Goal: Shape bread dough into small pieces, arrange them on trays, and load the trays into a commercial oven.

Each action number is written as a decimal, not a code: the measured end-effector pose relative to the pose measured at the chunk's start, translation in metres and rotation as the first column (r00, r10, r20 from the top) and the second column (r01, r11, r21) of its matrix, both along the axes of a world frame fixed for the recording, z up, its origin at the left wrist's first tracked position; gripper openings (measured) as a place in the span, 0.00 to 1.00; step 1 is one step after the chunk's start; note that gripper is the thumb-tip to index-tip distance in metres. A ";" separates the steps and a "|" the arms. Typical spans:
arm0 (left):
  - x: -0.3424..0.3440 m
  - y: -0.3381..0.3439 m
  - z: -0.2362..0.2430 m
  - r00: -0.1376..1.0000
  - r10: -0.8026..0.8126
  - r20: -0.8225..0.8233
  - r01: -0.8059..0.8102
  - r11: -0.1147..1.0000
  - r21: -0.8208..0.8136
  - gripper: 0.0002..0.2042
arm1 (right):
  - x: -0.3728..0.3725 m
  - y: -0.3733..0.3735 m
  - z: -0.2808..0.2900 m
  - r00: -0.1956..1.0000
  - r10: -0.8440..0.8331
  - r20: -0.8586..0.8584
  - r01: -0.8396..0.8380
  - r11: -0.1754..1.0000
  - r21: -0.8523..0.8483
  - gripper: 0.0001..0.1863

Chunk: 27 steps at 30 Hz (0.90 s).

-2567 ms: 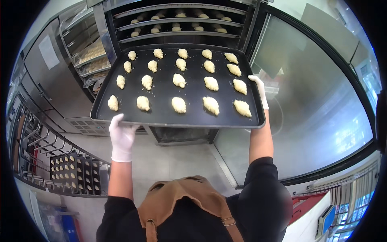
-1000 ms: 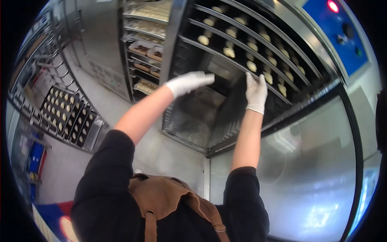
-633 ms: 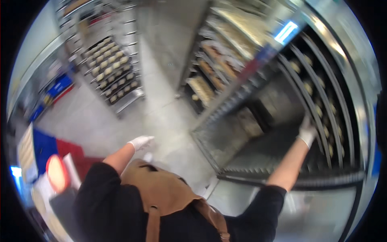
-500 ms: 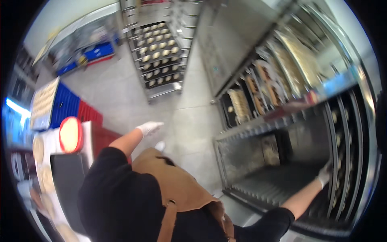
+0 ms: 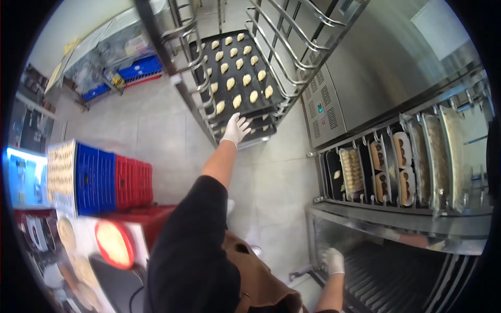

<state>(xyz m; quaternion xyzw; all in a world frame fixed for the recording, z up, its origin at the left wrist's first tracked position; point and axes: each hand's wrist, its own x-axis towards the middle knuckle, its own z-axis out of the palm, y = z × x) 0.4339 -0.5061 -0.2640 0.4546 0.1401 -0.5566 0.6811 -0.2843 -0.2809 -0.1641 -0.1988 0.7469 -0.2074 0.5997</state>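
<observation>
My left hand (image 5: 237,129), in a white glove, reaches out to the front edge of a dark baking tray (image 5: 229,88) on a metal rack (image 5: 183,96). Its fingers are spread, with the tips at or just over that edge; contact is hard to tell. Small pale shaped dough pieces (image 5: 247,80) lie in rows on the tray. Below it, another tray (image 5: 255,136) with similar pieces partly shows. My right hand (image 5: 333,261), also gloved, is by the left side of an open metal cabinet (image 5: 386,271). Its fingers are loosely bent and nothing shows in them.
Shelves at right hold trays, egg cartons (image 5: 404,151) and wrapped sheets (image 5: 433,151). Blue crates (image 5: 95,177) and red crates (image 5: 133,180) stand at left. A red-rimmed tub (image 5: 115,244) rests on the table beside dough rounds (image 5: 66,233). Another person's arm (image 5: 78,289) shows at lower left.
My view has turned and come closer to the rack. My left hand has reached forward to its tray. My right hand has left the upright trays at the cabinet's right side.
</observation>
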 end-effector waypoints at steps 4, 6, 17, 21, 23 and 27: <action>0.018 0.010 -0.043 0.972 0.220 -0.080 -0.233 0.947 -0.221 0.22 | 0.214 -0.019 -0.001 0.770 0.634 -0.068 -0.615 0.766 0.187 0.30; 0.023 0.027 -0.050 0.965 0.259 -0.050 -0.262 0.928 -0.264 0.20 | 0.317 -0.051 -0.003 0.839 0.543 0.020 -0.543 0.839 0.020 0.34; -0.129 0.258 0.002 0.446 -0.804 0.393 0.766 0.570 0.297 0.32 | 0.436 -0.106 -0.086 0.614 -0.202 0.763 0.179 0.977 0.114 0.19; -0.045 0.272 -0.041 0.882 -0.463 0.088 0.430 0.867 0.251 0.26 | 0.410 -0.056 -0.092 0.585 -0.256 0.770 0.236 0.962 0.140 0.20; -0.017 0.222 -0.020 0.989 -0.103 -0.104 0.108 0.993 0.046 0.33 | 0.385 -0.027 -0.085 0.510 -0.348 0.787 0.306 0.928 0.212 0.25; 0.035 0.145 0.022 0.998 -0.045 -0.041 0.033 0.966 -0.257 0.32 | 0.326 0.020 -0.045 0.499 -0.315 0.808 0.284 0.940 0.191 0.28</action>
